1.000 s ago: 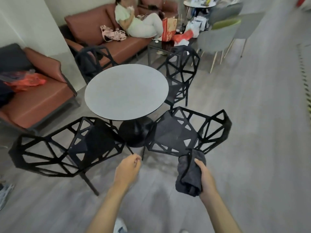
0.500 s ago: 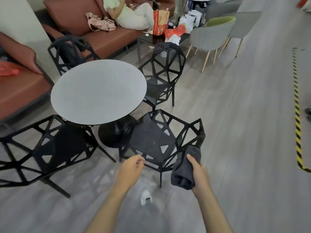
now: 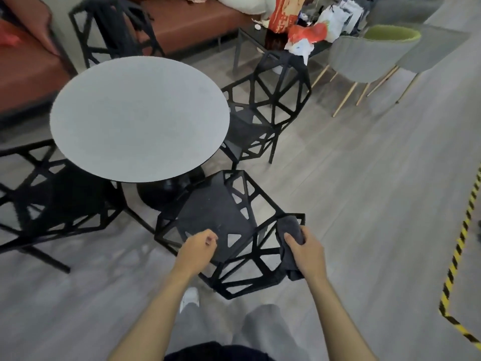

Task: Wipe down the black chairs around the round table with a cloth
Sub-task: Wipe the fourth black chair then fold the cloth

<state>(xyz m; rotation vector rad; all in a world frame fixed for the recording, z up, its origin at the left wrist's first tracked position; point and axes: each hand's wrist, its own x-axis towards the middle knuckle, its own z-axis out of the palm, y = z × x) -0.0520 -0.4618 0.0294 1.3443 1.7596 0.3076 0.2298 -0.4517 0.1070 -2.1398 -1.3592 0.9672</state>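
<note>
A: Nearest the camera, grey trouser legs [image 3: 263, 332] and a white shoe [image 3: 190, 298] on the wood floor [image 3: 364, 204], both bare forearms reaching forward.

B: And the hands?

A: The right hand [image 3: 307, 252] grips a dark grey cloth [image 3: 290, 238], fingers curled over its top and thumb round the side. The cloth drapes on the back corner of the nearest black chair [image 3: 221, 220], so it's touching the frame there.

B: The left?

A: The left hand [image 3: 197, 247] hovers over that chair's rear edge, fingers loosely curled, holding nothing. Whether it touches the chair, I can't tell.

B: Beyond that?

A: The round table [image 3: 138, 118], grey top on a black base, with the chair's seat tucked toward it. A second black chair [image 3: 52, 199] is on the left, a third [image 3: 263, 105] on the right, a fourth [image 3: 114, 29] behind the table.

B: Further still?

A: Brown sofas [image 3: 187, 24], a low table [image 3: 255, 32] loaded with bags [image 3: 307, 29], grey and green chairs [image 3: 374, 53], and yellow-black tape [image 3: 460, 243] along the floor at right.
</note>
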